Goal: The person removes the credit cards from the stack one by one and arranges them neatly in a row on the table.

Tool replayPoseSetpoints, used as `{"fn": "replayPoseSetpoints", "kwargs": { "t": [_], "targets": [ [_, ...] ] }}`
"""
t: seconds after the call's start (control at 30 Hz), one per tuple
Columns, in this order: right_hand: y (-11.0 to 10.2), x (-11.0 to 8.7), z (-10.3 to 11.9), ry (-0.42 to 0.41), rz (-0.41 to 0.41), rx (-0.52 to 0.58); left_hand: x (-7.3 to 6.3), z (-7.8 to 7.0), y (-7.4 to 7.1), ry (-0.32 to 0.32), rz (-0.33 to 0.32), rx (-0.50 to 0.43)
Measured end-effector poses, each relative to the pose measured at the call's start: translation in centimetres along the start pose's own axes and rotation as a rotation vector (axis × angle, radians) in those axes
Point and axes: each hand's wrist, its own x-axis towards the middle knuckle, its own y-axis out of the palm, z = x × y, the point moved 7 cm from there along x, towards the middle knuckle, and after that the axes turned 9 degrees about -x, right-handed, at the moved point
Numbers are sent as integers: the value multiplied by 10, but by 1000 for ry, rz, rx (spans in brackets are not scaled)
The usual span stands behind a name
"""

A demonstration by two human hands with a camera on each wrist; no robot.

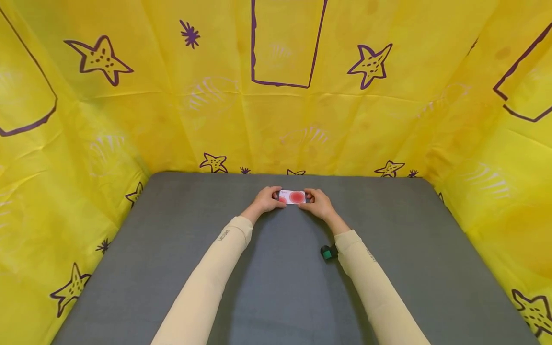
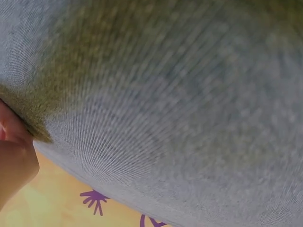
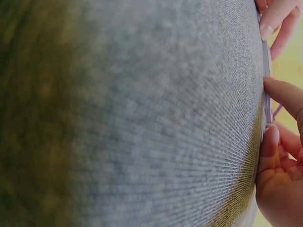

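A small flat white packet (image 1: 293,197) printed with red circles is held between both hands near the far edge of the grey tabletop (image 1: 284,268). My left hand (image 1: 268,199) pinches its left end, thumb on the near side. At the right end, my right hand (image 1: 319,203) pinches it the same way. The right wrist view shows the packet edge-on as a thin strip (image 3: 267,101) close over the grey surface, with right-hand fingers (image 3: 286,97) along it. In the left wrist view, only part of the left hand (image 2: 16,163) shows and the packet is hidden.
A small black and green object (image 1: 328,253) is beside the right sleeve (image 1: 366,273), partly hidden by it. Yellow cloth (image 1: 293,129) with purple starfish drawings hangs along the back and both sides of the table.
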Motion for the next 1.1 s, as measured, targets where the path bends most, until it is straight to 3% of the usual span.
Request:
{"fn": "replayPoseSetpoints", "kwargs": {
  "t": [0.5,1.1],
  "targets": [
    [-2,-1,0,-27,-42,36,-2,3,-1,42,-85,-55],
    [1,-2,-1,-14,-59,118,-4,9,1,30,-167,-124]
  ]
}}
